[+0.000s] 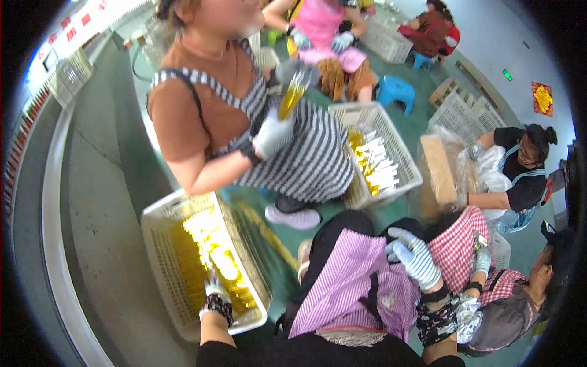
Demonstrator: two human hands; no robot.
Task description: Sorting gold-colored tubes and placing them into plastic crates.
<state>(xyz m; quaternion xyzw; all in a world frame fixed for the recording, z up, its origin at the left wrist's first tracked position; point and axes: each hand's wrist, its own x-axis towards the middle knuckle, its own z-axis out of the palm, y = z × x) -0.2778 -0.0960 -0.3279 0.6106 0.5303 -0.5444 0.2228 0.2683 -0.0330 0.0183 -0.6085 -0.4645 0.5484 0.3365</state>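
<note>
My left hand (pixel 216 289), in a pale glove and dark flowered cuff, reaches into a white plastic crate (pixel 160 260) at my left. The crate holds many long, shiny gold pieces (pixel 188 269); their exact kind is unclear. Glare and blur hide the left fingertips among them, so I cannot see whether they grip any. My right hand (pixel 416 258), in a striped glove, is raised over my lap beside my pink checked apron (pixel 351 278). Its fingers are bent but apart, and nothing shows in them.
A person in a striped apron (pixel 309 156) holds a bundle of gold pieces with clear or silvery tops (pixel 296 95). Another crate (pixel 400 137) holds gold and white pieces. A grey ledge (pixel 101 244) runs along the left. Co-workers sit close at right; a blue stool (pixel 394 92) stands behind.
</note>
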